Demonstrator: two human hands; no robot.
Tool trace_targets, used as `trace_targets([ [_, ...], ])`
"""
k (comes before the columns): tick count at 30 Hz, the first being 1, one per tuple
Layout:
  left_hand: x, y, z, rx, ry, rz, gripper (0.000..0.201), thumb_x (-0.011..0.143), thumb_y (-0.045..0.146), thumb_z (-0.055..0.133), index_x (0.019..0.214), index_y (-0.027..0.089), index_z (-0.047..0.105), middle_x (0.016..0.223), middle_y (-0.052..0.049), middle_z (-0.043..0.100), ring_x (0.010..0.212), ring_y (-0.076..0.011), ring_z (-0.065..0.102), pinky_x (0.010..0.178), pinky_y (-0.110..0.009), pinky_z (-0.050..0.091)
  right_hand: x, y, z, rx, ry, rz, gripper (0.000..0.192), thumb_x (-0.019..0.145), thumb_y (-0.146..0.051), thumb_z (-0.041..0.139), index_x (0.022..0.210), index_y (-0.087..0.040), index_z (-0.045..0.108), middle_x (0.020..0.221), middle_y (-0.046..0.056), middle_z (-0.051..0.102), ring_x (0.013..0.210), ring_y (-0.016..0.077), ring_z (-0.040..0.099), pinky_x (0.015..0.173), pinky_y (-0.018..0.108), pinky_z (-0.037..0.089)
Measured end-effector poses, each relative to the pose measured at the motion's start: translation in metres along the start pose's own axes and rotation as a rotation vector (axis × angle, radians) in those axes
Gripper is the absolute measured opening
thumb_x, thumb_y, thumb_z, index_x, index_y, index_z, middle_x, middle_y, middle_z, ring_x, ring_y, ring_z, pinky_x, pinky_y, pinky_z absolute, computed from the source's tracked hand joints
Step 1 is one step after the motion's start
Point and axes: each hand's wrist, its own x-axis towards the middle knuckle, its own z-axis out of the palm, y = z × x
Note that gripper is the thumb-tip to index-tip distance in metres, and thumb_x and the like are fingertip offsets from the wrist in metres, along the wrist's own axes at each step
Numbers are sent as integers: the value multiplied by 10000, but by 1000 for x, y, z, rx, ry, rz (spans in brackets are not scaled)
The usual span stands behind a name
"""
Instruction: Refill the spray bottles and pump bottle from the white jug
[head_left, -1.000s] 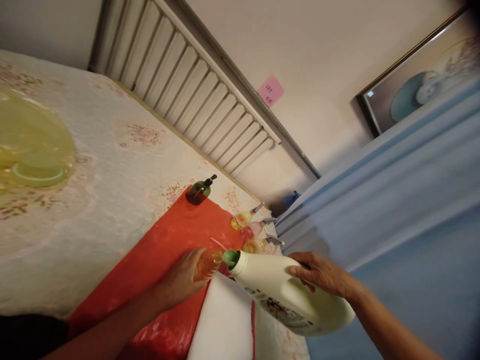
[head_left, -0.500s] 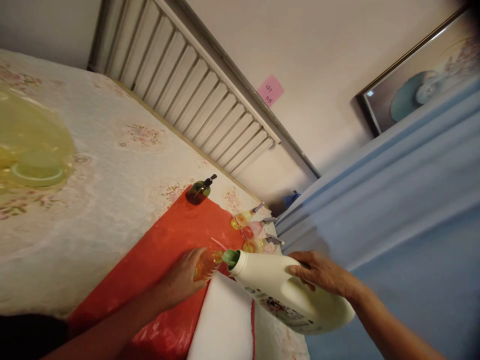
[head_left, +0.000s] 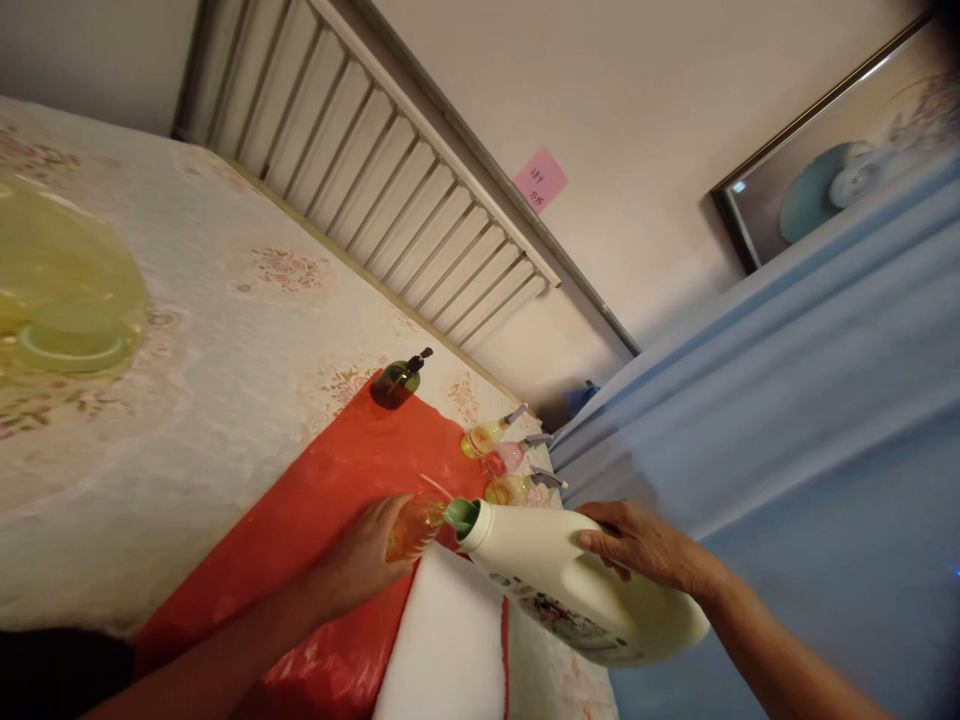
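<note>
The head view looks down at a table with a flowery cloth point(head_left: 225, 330) and a red sheet point(head_left: 330, 500) on top of it.

The right hand point(head_left: 645, 548) is wrapped around the handle of a big white jug point(head_left: 577, 595). The jug is tipped over to the left, and its green spout point(head_left: 460, 516) is just beside a small bottle point(head_left: 415, 528). The left hand point(head_left: 360, 560) is closed around that small bottle, which has orange stuff in it and sits at the near edge of the red sheet. A white pad point(head_left: 450, 640) lies under the jug.

Three little pump bottles point(head_left: 504, 462) stand in a row just past the jug. A dark green pump bottle point(head_left: 397, 380) stands farther away, at the far end of the red sheet. A see-through yellow cover point(head_left: 60, 290) sits far to the left. A blue cloth point(head_left: 787, 400) hangs on the right.
</note>
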Motion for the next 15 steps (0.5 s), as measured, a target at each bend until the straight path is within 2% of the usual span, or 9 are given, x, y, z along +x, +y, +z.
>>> trace_targets([
  [7, 0, -7, 5, 17, 25, 11, 681, 745, 383, 720, 1367, 250, 477, 1382, -121, 584, 1288, -326, 540, 1087, -480, 439, -1, -2, 0, -5, -4, 7, 434, 913, -576, 535, 833, -154, 598, 655, -17, 523, 538, 104, 503, 483, 203, 417],
  [15, 2, 5, 0, 61, 12, -22, 669, 725, 345, 714, 1348, 222, 502, 1368, -141, 599, 1290, -337, 545, 1095, -477, 441, 0, 0, -1, -8, 0, 2, 437, 911, -579, 536, 837, -153, 600, 657, -14, 529, 537, 105, 505, 480, 202, 415],
])
